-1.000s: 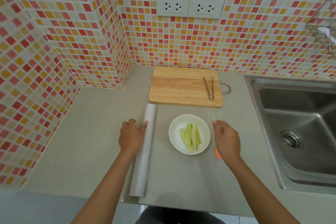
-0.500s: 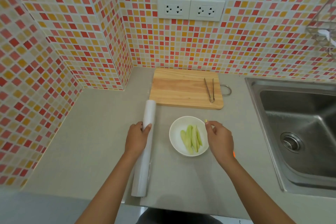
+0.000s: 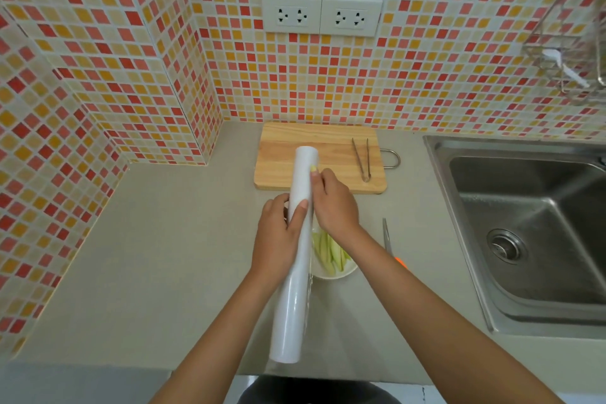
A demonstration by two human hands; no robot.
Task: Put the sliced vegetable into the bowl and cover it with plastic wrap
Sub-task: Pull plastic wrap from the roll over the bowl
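Observation:
A long white roll of plastic wrap (image 3: 296, 259) is lifted off the counter and held lengthwise over the left side of the white bowl (image 3: 337, 273). Pale green vegetable slices (image 3: 331, 251) lie in the bowl, partly hidden by the roll and my right wrist. My left hand (image 3: 278, 236) is wrapped around the roll's middle. My right hand (image 3: 333, 203) rests against the roll's right side near its far end, fingertips touching the wrap; whether it pinches the film's edge I cannot tell.
A wooden cutting board (image 3: 319, 157) with metal tongs (image 3: 362, 159) lies at the back. Scissors with an orange handle (image 3: 388, 239) lie right of the bowl. A steel sink (image 3: 531, 233) fills the right side. Tiled walls enclose the left and back.
The roll rose from the counter and moved right, over the bowl. My right hand left the bowl's rim and came to the roll, uncovering the scissors.

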